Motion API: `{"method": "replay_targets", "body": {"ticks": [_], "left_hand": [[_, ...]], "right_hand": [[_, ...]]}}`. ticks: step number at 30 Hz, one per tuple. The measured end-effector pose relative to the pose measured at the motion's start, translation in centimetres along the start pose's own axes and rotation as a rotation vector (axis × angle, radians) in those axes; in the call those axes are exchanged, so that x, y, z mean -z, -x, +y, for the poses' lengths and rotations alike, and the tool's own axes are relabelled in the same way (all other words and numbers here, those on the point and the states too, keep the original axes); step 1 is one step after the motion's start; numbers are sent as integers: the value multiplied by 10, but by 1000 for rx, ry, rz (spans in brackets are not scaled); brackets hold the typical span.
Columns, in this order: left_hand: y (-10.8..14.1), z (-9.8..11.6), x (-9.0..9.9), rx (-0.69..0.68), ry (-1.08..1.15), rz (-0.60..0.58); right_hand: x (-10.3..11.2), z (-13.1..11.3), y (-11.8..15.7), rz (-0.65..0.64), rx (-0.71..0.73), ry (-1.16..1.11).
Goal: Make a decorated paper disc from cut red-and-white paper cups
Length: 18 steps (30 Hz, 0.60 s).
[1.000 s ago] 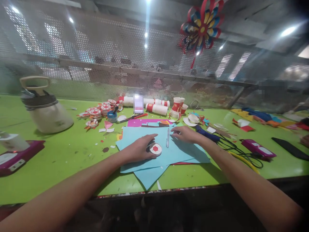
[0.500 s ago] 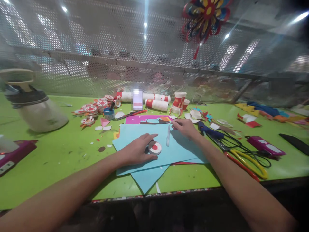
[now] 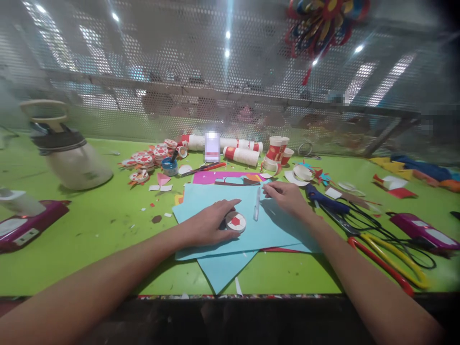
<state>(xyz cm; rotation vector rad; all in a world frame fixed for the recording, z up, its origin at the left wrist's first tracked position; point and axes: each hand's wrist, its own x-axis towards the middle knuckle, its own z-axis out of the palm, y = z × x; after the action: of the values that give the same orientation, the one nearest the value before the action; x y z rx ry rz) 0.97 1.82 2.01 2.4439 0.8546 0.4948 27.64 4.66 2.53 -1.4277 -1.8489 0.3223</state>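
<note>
Light blue paper sheets [image 3: 215,268] lie stacked at the middle of the green table. On them rests a white disc with a red centre [image 3: 235,222]. My left hand [image 3: 212,223] lies on the paper with thumb and forefinger apart, around the disc's left side. A pale pen [image 3: 257,203] lies on the paper right of the disc. My right hand [image 3: 283,195] is just right of the pen's upper end, its fingers drawn together; whether something small is between them cannot be made out.
Large scissors [image 3: 386,254] and a glue gun [image 3: 327,199] lie right of the paper. Behind stand a blue jar [image 3: 169,166], stacked paper cups [image 3: 241,156] and a phone [image 3: 212,147]. At the left are a big jug [image 3: 74,158] and a power strip [image 3: 32,227].
The view has shifted, so most things appear farther right. Both hands keep nearly the same places over the paper, and the disc and pen lie as before.
</note>
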Motion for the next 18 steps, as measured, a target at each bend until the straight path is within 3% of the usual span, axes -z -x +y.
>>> {"method": "replay_targets", "body": {"ticks": [6,10,18], "left_hand": [[0,0,5,-8,103,48],[-5,-4,12,9,218,261],[-10,-16,18,77,224,632]], "right_hand": [[-3,9,-1,62,-8,-29],[-2,12,-2,122,-35,-10],[-3,8,-2,138,-81,-4]]}}
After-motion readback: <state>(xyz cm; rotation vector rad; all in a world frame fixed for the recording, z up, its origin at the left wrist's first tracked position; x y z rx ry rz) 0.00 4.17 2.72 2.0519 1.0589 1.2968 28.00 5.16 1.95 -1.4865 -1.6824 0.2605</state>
